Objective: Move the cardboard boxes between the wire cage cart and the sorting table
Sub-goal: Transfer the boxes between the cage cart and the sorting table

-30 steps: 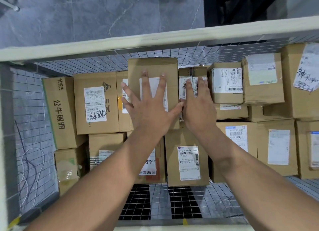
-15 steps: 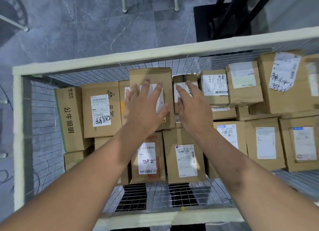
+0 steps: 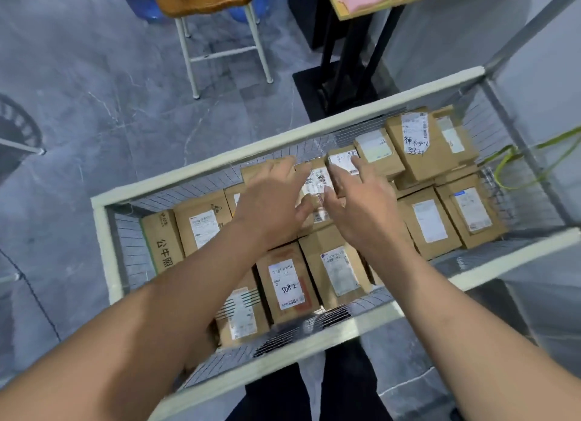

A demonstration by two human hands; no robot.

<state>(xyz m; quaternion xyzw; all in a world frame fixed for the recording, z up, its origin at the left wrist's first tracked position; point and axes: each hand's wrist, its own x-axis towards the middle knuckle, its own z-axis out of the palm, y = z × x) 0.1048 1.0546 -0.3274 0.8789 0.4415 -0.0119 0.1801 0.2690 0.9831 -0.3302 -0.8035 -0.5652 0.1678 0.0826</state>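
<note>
Cardboard boxes [image 3: 430,222] fill the wire cage cart [image 3: 105,247]; inside it, left hand [image 3: 273,197] and right hand [image 3: 355,200], fingers spread and gripping nothing, flank a small box [image 3: 317,181], seemingly to lift it.

Arms outstretched, left hand [image 3: 273,199], right hand [image 3: 360,202], fingers loosely spread

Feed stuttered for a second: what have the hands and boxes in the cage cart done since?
Both hands came off the box tops: the left hand and right hand now flank the narrow labelled box between them, thumbs at its sides; blur hides any grip. The boxes in the wire cage cart lie as before.
</note>
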